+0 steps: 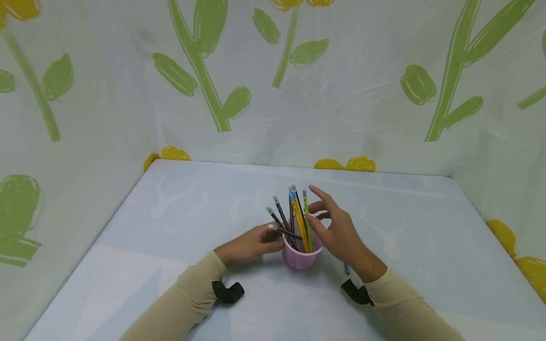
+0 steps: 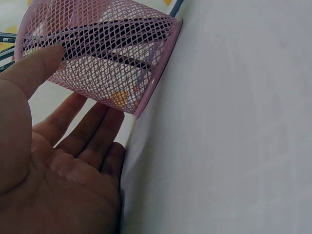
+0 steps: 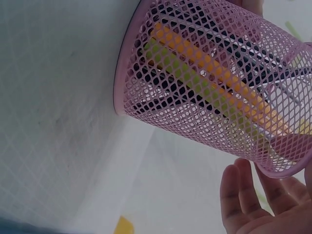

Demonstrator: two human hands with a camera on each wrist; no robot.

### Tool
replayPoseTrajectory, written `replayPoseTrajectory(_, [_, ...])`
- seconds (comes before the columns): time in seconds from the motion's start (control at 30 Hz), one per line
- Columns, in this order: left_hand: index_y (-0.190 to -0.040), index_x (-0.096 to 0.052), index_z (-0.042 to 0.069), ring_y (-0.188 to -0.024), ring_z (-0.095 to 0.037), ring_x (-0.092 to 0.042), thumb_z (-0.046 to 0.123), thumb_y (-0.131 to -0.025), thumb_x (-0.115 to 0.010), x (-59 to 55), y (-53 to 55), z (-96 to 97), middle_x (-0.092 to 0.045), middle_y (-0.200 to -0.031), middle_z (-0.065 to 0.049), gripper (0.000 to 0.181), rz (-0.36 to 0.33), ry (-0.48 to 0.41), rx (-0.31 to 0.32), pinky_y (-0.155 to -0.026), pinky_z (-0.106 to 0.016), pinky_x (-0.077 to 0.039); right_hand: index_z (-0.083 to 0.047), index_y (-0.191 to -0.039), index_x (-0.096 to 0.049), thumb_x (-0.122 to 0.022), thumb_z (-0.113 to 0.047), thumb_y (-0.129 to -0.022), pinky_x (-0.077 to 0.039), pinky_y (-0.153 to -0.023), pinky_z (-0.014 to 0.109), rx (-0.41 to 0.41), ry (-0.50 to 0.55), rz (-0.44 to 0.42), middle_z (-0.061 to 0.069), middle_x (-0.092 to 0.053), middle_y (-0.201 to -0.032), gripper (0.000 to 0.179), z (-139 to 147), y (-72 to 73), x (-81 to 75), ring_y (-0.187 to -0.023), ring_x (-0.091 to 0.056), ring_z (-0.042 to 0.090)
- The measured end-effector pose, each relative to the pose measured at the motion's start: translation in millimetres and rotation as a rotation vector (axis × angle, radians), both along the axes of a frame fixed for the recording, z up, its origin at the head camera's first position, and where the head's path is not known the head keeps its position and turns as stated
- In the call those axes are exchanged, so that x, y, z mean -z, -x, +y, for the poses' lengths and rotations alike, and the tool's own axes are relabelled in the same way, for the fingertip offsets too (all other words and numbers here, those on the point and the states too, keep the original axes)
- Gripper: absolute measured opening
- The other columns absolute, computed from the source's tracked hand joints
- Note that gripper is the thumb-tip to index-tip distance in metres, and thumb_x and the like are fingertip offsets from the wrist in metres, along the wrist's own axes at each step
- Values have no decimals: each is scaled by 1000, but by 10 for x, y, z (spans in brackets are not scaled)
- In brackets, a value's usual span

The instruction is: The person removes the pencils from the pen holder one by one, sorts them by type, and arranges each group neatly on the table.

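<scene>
A pink mesh pencil cup stands upright on the table, holding several pencils. Dark pencils with pale ends lean to the left, one of them slanting low across the rim. Orange pencils and a green pencil stand toward the right. My left hand holds the cup from the left, thumb on the mesh and fingers around its far side. At the right rim, my right hand has its index finger extended and its fingers spread. Its thumb reaches inside the rim beside the green pencil.
A blue-grey pencil lies on the table below my right wrist, partly hidden by it. Black wrist pieces sit at both sleeve cuffs. Behind the pale table rises a white wall covering with green leaves and yellow flowers.
</scene>
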State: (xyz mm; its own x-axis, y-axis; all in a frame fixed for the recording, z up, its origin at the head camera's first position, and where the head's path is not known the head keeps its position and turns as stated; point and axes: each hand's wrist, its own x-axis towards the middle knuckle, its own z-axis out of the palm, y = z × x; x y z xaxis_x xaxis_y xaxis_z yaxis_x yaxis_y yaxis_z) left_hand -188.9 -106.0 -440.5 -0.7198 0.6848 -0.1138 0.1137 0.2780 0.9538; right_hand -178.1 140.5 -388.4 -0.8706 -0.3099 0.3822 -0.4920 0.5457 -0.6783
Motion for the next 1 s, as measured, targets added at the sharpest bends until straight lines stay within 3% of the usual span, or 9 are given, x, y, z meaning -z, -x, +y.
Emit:
replayPoseTrajectory(0.53, [-150, -42, 12, -145, -26, -41, 34, -101, -59, -58, 26, -20, -47, -154, -7, 56, -3, -5, -15, -122, -46, -30, -20, -155, -34, -72, 0, -89, -60, -87, 41, 6, 1, 37, 6, -66, -98, 78, -28, 36, -33, -94, -64, 17])
replayPoseTrajectory(0.83, [-146, -45, 13, -143, -30, -45, 33, -102, -58, 10, -25, 9, -47, -153, -7, 50, -56, -4, -17, -119, -47, -35, -15, -150, -40, -73, -1, -88, -61, -85, 40, 21, -30, 47, 3, -62, -93, 72, -24, -32, 14, -89, -61, 14])
replayPoseTrajectory(1.0, [-143, -46, 10, -140, -32, -47, 31, -102, -58, 25, -19, 24, -48, -152, -10, 48, -42, -9, -9, -118, -47, -37, -16, -149, -36, -74, -3, -88, -60, -85, 39, 30, -45, 69, 4, -64, -94, 73, -12, -40, 28, -89, -63, 15])
